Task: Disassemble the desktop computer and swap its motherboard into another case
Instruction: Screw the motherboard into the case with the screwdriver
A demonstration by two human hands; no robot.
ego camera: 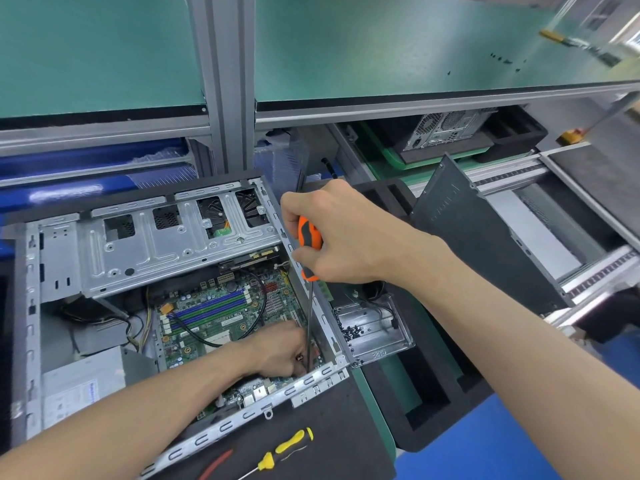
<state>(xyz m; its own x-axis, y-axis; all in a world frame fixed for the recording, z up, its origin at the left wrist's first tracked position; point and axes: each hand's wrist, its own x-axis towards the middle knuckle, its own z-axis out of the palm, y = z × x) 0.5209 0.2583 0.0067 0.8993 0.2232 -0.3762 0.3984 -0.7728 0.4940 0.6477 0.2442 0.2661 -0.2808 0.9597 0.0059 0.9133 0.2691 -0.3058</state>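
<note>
Fingers of my right hand (332,233) are wrapped round the orange screwdriver (309,247), shaft pointing straight down into the open case (173,237). Left hand (282,349) is down on the one motherboard (221,320) by the tip, fingers curled, can't tell if they're pinching anything. Two yellow screwdrivers (294,441) on the black mat, one clear tray (372,332) of screws beside the case.
</note>
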